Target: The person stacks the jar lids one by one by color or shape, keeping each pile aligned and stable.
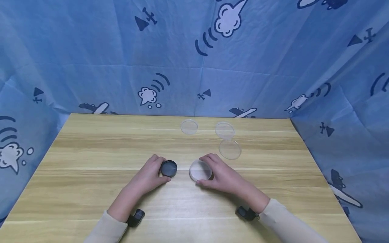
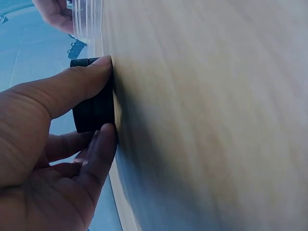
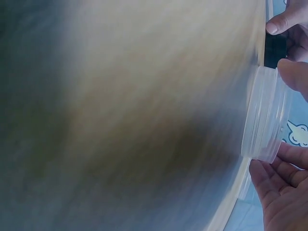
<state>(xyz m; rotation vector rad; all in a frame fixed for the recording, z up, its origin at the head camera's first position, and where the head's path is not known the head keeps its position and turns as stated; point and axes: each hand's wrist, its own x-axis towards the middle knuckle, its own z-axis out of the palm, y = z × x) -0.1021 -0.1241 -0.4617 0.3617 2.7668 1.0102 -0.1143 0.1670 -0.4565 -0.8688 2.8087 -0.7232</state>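
A blue curtain (image 1: 176, 50) fills the top of the head view, above a wooden table (image 1: 91, 195). The right hand (image 1: 223, 175) and left hand (image 1: 149, 177) reach in from the lower right and lower left, each gripping one object between thumb and fingers. The right grips a clear stack (image 1: 199, 170), below the frame's centre. Three clear discs (image 1: 230, 150) lie around mid-frame. The left pinches a black case (image 1: 169, 168), lower left of centre.

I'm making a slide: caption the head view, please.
Left hand holds a round black piece, right hand a round clear piece; three clear discs lie farther back.
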